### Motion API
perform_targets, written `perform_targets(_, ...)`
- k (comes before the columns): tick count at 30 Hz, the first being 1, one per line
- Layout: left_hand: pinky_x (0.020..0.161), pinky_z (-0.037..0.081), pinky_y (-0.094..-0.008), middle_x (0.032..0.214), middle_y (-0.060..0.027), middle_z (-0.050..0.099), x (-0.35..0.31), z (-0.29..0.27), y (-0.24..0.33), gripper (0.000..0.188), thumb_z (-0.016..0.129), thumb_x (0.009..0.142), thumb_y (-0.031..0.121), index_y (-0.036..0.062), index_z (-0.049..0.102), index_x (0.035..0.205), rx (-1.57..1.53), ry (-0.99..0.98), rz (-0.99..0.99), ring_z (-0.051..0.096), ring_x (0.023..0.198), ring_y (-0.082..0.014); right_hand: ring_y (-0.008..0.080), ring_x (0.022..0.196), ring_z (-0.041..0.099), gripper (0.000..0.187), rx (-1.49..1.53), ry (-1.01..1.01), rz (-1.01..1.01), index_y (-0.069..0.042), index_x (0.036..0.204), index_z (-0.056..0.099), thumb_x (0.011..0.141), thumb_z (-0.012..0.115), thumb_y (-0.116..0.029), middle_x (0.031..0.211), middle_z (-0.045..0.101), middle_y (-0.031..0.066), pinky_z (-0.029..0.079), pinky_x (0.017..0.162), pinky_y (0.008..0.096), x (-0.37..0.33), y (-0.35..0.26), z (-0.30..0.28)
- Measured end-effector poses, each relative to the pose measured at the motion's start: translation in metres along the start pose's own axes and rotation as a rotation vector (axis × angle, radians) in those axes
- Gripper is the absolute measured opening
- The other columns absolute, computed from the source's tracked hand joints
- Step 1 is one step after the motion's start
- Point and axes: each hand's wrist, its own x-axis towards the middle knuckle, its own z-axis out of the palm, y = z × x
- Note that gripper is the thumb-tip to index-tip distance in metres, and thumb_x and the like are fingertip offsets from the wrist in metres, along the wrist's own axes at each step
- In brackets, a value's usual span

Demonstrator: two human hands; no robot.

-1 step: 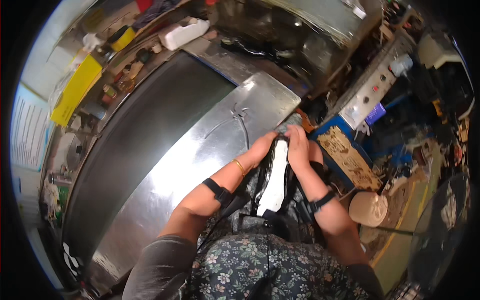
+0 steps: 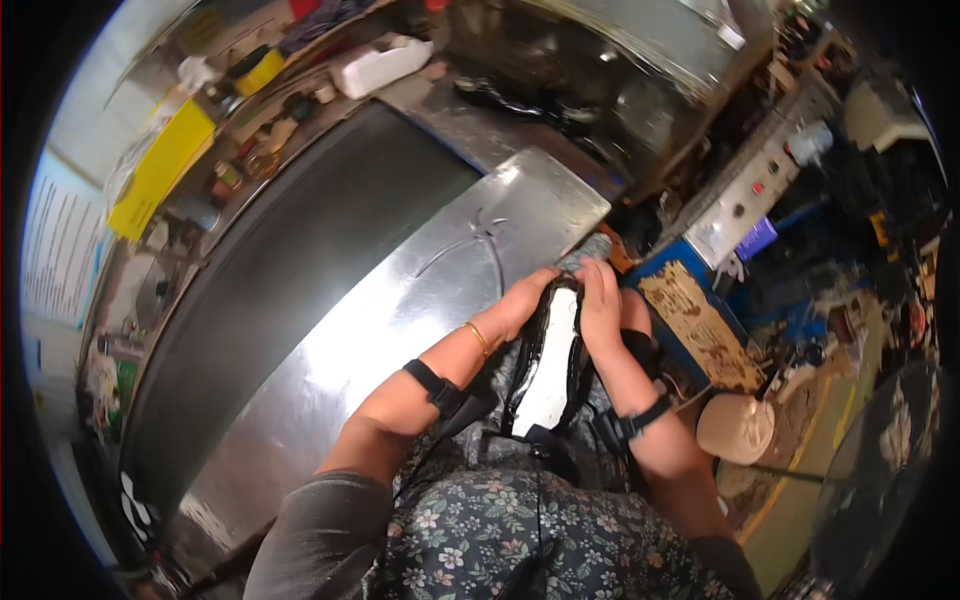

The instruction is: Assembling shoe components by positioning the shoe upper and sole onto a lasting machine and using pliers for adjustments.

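Observation:
A black shoe [image 2: 549,365] lies sole up over my lap, its long white underside showing and glossy black material folded around the rim. Its narrower far end is between my two hands. My left hand [image 2: 526,302] is closed on the left side of that end, fingers curled toward the tip. From the other side my right hand [image 2: 599,308] grips the same end, fingers bent over the edge. Both sets of fingertips are partly hidden at the tip. The shoe's near end rests by my dark floral apron [image 2: 530,540].
Left of my hands runs a shiny metal worktop [image 2: 340,355] with a thin cord [image 2: 490,250] on it, beside a dark belt [image 2: 310,220]. To the right are a control panel [image 2: 735,215], a worn board [image 2: 700,325] and a beige tub [image 2: 737,428].
The view has shifted slightly, and the shoe's black rim shows a little more on its right side. Both hands keep their hold at the far end.

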Motion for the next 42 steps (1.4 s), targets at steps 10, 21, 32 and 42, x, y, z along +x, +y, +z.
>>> perform_targets(10,0.074,0.054,-0.0406,0.083,-0.0093,0.067,-0.052,-0.049,0.011,0.034,0.046,0.095,0.036,0.0073,0.064,0.092,-0.752,0.374,0.104,0.065,0.076,-0.0253,0.0385,0.133,0.039,0.08,-0.286,-0.507,-0.346,-0.007,0.138,0.05,0.07,0.083,-0.031,0.142,0.035,0.0268,0.039,0.103,0.0436,-0.098,-0.017,-0.018)
perform_targets(21,0.085,0.046,-0.0224,0.099,0.0006,0.065,-0.078,-0.013,-0.036,0.021,0.058,0.096,0.009,-0.0011,0.062,0.114,0.448,-0.226,0.188,0.057,0.091,-0.0076,0.0209,0.113,0.055,0.064,-0.455,0.328,-0.325,-0.001,0.131,0.057,0.072,0.08,-0.009,0.122,0.057,0.0122,0.041,0.099,0.0351,-0.032,-0.071,-0.328)
perform_targets(32,0.084,0.05,-0.0276,0.097,-0.0092,0.067,-0.065,-0.016,-0.057,0.018,0.052,0.097,0.003,-0.0043,0.059,0.111,0.243,-0.133,0.067,0.063,0.086,-0.0149,0.0318,0.11,0.061,0.065,-0.785,0.797,0.069,-0.014,0.127,0.064,0.066,0.079,-0.03,0.123,0.056,0.0215,0.047,0.093,0.0368,0.068,-0.069,-0.533)
perform_targets(42,0.081,0.051,-0.0279,0.095,-0.0101,0.068,-0.062,-0.014,-0.056,0.018,0.052,0.098,0.005,-0.0043,0.059,0.111,0.148,-0.101,0.041,0.064,0.081,-0.0149,0.0287,0.091,0.068,0.072,-0.874,0.612,0.166,-0.014,0.126,0.065,0.059,0.078,-0.036,0.105,0.068,0.019,0.052,0.082,0.0367,0.066,-0.078,-0.524)
